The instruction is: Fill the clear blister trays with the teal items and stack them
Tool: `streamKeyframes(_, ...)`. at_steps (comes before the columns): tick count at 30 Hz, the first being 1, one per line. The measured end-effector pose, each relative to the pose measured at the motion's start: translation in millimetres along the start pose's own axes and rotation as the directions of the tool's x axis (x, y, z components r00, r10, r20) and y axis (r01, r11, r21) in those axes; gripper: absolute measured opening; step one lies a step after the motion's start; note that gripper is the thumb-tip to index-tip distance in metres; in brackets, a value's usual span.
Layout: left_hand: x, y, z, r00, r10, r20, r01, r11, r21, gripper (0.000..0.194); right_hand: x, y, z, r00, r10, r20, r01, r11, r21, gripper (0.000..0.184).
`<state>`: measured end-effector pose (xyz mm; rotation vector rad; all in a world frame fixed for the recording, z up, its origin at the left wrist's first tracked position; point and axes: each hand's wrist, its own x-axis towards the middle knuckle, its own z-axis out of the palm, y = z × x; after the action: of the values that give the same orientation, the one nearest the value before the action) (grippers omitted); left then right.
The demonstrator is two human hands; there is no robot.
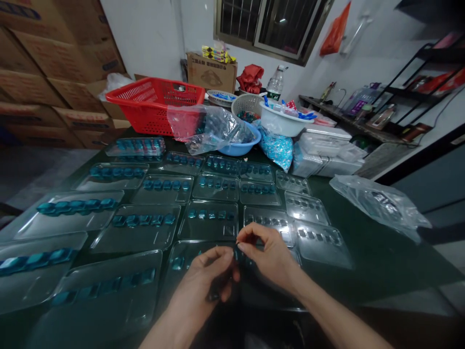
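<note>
Left hand (198, 288) and right hand (269, 257) close together, fingertips (238, 245) pinching a small dark teal piece (236, 253), just above a clear plastic blister tray (181, 254) on the dark green table (385, 257). Rows of teal pieces in the neighbouring trays (209, 228); trays with no pieces (319, 245) just beyond the right hand.

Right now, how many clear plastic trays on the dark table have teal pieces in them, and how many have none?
Clear plastic trays holding teal pieces: 14
Clear plastic trays with no teal pieces: 4
Total: 18
Any tray hidden under the left hand or right hand is not counted.
</note>
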<state>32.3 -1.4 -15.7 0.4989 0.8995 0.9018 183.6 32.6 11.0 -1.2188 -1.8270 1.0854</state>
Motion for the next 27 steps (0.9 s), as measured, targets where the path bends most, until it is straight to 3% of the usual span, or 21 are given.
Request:
streamKeyframes(5, -0.1, -0.9, 1.4, 0.997, 0.048, -0.060, -0.048, 0.999, 0.008, 0.015, -1.3, 7.7, 8.9, 0.997, 0.050, -0.053, -0.040, 0.985, 0.166, 0.015)
streamKeyframes(13, 0.0, -2.5, 3.0, 0.999, 0.052, -0.006, -0.051, 0.991, 0.127, 0.021, -9.2, 2.6, 11.9, 0.994, 0.037, -0.103, -0.039, 0.999, -0.020, 0.016)
streamKeyframes(19, 2.9, -4.4, -3.3, 1.000, 0.000, 0.006, 0.000, 0.999, 0.045, 0.013, -12.4, -1.3, 15.7, 0.996, -0.018, -0.083, 0.001, 0.979, -0.202, 0.015)
streamKeyframes(27, 1.5, -0.6, -0.6, 0.999, 0.000, -0.037, 0.004, 0.996, 0.094, 0.021, -15.4, 0.3, 15.6, 0.999, 0.008, -0.051, -0.018, 0.979, -0.203, 0.017)
